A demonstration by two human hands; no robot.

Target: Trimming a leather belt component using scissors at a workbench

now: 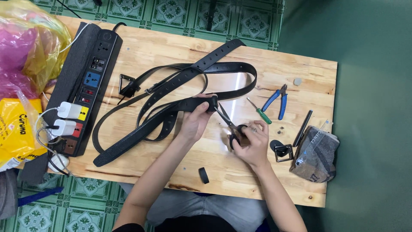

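I see the left hand (196,121) pinching the cut end of a long black leather belt (171,112). The right hand (253,144) grips black-handled scissors (229,124), blades at that end. I judge trimming is in hand; next needs a square cut.

Wooden table (300,73): belts (171,81), pliers (278,99), screwdriver (259,111).

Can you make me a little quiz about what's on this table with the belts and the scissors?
1. Which hand holds the scissors?
2. True or false: the left hand grips the end of a black belt.
3. Which tool has a green handle: A) the screwdriver, B) the pliers, C) the power strip?

Key: 1. The right hand. 2. True. 3. A; the pliers' handles are blue.
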